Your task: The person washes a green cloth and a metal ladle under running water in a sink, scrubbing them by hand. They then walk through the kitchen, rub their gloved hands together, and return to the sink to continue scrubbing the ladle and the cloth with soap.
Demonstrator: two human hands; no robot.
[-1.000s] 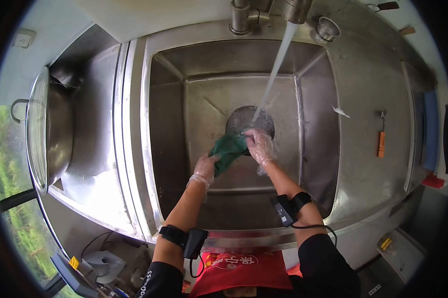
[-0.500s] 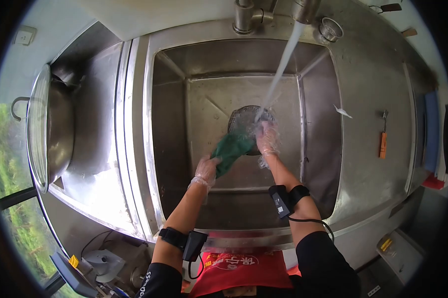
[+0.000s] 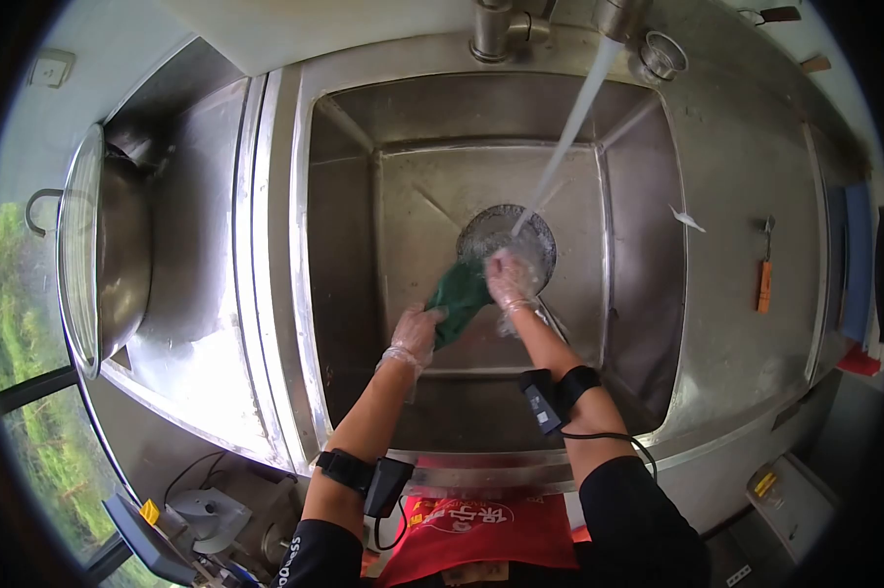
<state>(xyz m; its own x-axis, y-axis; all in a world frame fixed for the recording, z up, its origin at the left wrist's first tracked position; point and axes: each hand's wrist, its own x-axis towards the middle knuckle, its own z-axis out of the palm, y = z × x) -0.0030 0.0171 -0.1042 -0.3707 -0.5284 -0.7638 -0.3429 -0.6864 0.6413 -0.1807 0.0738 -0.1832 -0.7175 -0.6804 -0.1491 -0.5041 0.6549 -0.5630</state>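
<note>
Down in the middle of the steel sink (image 3: 349, 245), just short of the drain (image 3: 538, 227), I have the green cloth (image 3: 459, 294) stretched between my two hands. My left hand (image 3: 415, 335) is closed around the cloth's lower end. My right hand (image 3: 509, 274) is bunched on its upper end, right where the stream of water (image 3: 571, 132) from the tap (image 3: 618, 14) lands. Both hands wear thin clear gloves (loose ones, crinkled at the wrist). The cloth seems to hang clear of the sink floor, though the shadow beneath makes that hard to judge.

What worries me is grip. Wet plastic holds wet fabric poorly, so one end could slide out, and I think the cloth could then drop over the drain and block it. The water strikes my right knuckles, and spray bouncing off could run up the forearm to the black strapped device (image 3: 542, 400) on that wrist. The glove cuffs gape, so water may get inside them. The big steel pot (image 3: 109, 250) on the desk to my left sits well apart, and I judge it beyond most splashes.
</note>
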